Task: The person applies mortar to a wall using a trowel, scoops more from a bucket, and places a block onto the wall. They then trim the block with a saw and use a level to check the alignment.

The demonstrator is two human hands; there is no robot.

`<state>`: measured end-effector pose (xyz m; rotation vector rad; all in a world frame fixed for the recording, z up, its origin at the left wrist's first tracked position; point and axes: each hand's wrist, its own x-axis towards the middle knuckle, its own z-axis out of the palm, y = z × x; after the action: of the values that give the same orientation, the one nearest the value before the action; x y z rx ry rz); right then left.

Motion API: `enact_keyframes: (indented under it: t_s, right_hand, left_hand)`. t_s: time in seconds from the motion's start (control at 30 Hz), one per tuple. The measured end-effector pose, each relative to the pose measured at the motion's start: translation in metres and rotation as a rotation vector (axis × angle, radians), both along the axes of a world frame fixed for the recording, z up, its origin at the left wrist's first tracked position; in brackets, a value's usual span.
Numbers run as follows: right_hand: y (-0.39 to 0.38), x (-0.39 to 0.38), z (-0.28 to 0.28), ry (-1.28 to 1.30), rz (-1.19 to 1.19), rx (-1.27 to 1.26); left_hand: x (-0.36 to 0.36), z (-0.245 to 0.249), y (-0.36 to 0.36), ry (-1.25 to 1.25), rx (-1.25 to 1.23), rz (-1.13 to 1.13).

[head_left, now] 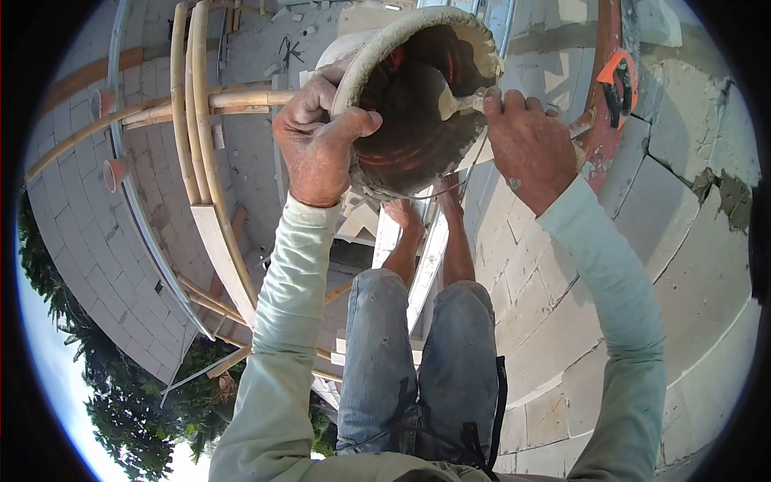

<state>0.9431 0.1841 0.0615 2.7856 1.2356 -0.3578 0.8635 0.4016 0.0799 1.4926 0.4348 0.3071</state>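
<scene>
A mortar-crusted bucket (351, 88) is tipped so that its dark inside faces the camera. My left hand (325, 136) grips its rim at the left, the thumb over the edge. In my right hand (530, 145), the fingers are wrapped round the handle of a trowel (446, 100), whose pale blade reaches into the bucket. A thin wire handle hangs below the bucket, near its lower rim. What lies deep inside the bucket is too dark to make out.
Bare feet stand on metal planks (430, 257) high up. Bamboo poles (197, 120) cross at the left. A block wall (562, 329) runs along the right, with an orange-handled tool (618, 84) on a reddish beam (598, 136).
</scene>
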Motion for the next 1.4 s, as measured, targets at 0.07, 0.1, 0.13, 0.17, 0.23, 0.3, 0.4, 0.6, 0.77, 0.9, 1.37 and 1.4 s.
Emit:
enact_keyframes:
  t_s: [0.07,0.1,0.13,0.17,0.23,0.3,0.4,0.6,0.77,0.9,1.37,1.4]
  right_hand:
    - [0.004,0.006,0.004,-0.056,0.02,-0.068]
    - [0.006,0.009,-0.002,-0.115,0.075,-0.032]
    - [0.009,0.01,-0.006,-0.177,0.131,0.005]
    - [0.013,0.009,-0.008,-0.137,0.157,-0.02]
    - [0.019,0.006,-0.008,-0.087,0.201,0.018]
    - [0.019,0.003,-0.009,-0.033,0.249,0.057]
    - [0.016,0.0,-0.011,0.062,0.258,0.139]
    - [0.017,0.006,-0.021,0.546,0.151,0.296]
    - [0.003,0.0,-0.02,0.711,0.078,0.433]
    - [-0.022,-0.013,-0.013,0.86,-0.06,0.538]
    - [-0.182,-0.088,0.053,0.813,-0.822,0.839]
    - [-0.194,-0.091,0.056,0.718,-0.859,0.819]
  left_hand:
    - [0.001,0.002,0.001,-0.012,0.052,-0.046]
    - [0.004,0.004,-0.001,-0.012,0.053,-0.061]
    - [0.006,0.008,-0.004,-0.039,0.051,-0.051]
    - [0.007,0.012,-0.005,-0.065,0.051,-0.039]
    - [0.007,0.015,-0.004,-0.077,0.094,-0.044]
    - [0.006,0.018,-0.002,-0.086,0.136,-0.047]
    - [0.004,0.023,0.005,-0.065,0.124,-0.053]
    - [0.003,0.032,0.011,-0.024,0.063,-0.045]
    - [-0.006,0.033,0.002,0.003,-0.097,-0.103]
    - [-0.016,0.024,0.023,-0.041,-0.093,-0.137]
    - [0.0,0.001,0.011,-0.025,-0.35,-0.102]
    - [0.004,0.005,0.002,-0.024,-0.356,-0.102]
